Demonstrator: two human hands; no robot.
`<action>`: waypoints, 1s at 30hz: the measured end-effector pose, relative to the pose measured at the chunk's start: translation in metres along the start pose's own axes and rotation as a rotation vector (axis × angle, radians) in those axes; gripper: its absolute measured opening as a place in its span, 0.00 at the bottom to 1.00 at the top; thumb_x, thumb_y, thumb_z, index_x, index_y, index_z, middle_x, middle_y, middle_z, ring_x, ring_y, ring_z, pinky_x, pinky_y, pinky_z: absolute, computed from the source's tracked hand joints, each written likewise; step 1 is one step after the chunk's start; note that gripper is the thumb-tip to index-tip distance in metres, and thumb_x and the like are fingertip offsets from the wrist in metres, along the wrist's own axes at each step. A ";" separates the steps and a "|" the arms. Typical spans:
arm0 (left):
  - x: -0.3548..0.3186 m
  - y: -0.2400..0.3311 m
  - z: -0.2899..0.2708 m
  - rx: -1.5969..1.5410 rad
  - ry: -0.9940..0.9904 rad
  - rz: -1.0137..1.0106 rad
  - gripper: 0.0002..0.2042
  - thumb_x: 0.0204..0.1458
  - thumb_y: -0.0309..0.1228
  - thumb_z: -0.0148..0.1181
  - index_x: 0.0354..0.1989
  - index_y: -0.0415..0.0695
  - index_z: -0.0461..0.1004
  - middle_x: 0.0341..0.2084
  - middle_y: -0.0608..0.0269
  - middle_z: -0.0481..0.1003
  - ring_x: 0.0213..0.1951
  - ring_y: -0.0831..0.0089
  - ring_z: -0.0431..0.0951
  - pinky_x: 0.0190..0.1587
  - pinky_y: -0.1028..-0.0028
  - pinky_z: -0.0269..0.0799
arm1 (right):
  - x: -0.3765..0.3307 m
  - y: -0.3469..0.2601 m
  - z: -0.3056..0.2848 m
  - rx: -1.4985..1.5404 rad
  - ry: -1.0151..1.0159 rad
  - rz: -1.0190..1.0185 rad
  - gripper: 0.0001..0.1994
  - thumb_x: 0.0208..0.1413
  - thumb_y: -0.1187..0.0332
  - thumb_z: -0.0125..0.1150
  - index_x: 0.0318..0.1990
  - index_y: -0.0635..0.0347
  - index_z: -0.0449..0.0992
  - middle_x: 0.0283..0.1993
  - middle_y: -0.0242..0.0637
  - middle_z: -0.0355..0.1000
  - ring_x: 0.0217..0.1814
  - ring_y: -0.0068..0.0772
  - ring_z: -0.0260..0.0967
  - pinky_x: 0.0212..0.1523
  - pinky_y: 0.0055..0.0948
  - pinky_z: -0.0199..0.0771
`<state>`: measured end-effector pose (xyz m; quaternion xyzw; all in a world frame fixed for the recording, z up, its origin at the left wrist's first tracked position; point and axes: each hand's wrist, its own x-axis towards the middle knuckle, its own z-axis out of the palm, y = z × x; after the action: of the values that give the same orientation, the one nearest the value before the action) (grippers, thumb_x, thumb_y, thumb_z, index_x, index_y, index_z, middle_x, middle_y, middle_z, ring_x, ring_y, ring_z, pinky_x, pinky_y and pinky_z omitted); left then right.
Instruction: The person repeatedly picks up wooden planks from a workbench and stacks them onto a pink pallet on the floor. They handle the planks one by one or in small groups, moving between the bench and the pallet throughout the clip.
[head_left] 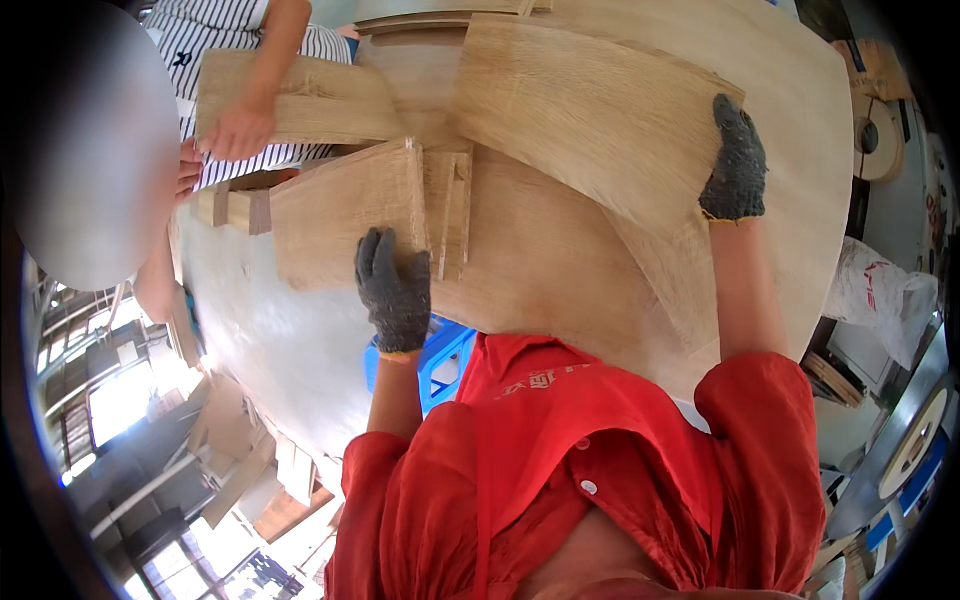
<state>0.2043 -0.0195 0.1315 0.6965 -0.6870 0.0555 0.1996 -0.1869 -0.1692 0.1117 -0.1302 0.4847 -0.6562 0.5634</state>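
My left hand (395, 290), in a dark grey glove, lies on the near edge of a small rectangular wooden board (340, 205), fingers over its top face. My right hand (737, 160), gloved the same, grips the far right edge of a large thin veneer sheet (590, 110) that curves up off the wide plywood tabletop (540, 270). Narrow wooden strips (452, 210) lie just right of the small board. Across the table, another person's bare hand (235, 128) rests on a second wooden board (300, 100).
A blue plastic crate (447, 355) stands under the table edge by my red shirt. A white plastic bag (880, 290) and rolls of edge banding (880, 130) are at the right. Offcut boards (240, 450) are stacked on the floor at lower left.
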 end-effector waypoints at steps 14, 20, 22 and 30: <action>0.012 0.137 -0.023 -0.122 -0.375 0.821 0.19 0.42 0.25 0.55 0.46 0.46 0.76 0.48 0.58 0.74 0.49 0.59 0.75 0.50 0.63 0.72 | -0.092 0.002 -0.132 0.056 -0.031 0.533 0.16 0.60 0.64 0.54 0.53 0.62 0.72 0.48 0.38 0.74 0.50 0.31 0.71 0.51 0.32 0.73; 0.007 0.142 -0.066 -0.084 -0.649 0.515 0.19 0.41 0.32 0.62 0.45 0.48 0.77 0.42 0.60 0.78 0.43 0.63 0.79 0.44 0.64 0.74 | -0.090 0.009 -0.183 -1.114 -0.530 -0.392 0.20 0.62 0.59 0.53 0.55 0.62 0.71 0.45 0.43 0.74 0.47 0.34 0.72 0.48 0.34 0.73; 0.003 0.135 -0.076 -0.078 -0.702 0.405 0.18 0.40 0.35 0.67 0.43 0.50 0.78 0.39 0.59 0.79 0.40 0.59 0.79 0.42 0.64 0.75 | -0.090 -0.009 -0.146 -1.239 -0.325 0.012 0.22 0.60 0.57 0.54 0.57 0.61 0.69 0.41 0.48 0.74 0.43 0.44 0.72 0.45 0.39 0.72; -0.050 0.077 -0.090 -0.162 -0.728 0.347 0.19 0.42 0.32 0.64 0.47 0.49 0.75 0.45 0.56 0.77 0.44 0.59 0.78 0.44 0.63 0.74 | -0.080 -0.002 -0.141 -1.737 -0.193 -0.620 0.36 0.50 0.53 0.64 0.65 0.54 0.59 0.57 0.57 0.66 0.59 0.57 0.63 0.58 0.42 0.64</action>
<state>0.1443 0.0613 0.2115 0.5263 -0.8223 -0.2159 -0.0144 -0.2632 -0.0309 0.0734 -0.6846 0.7009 -0.1702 0.1053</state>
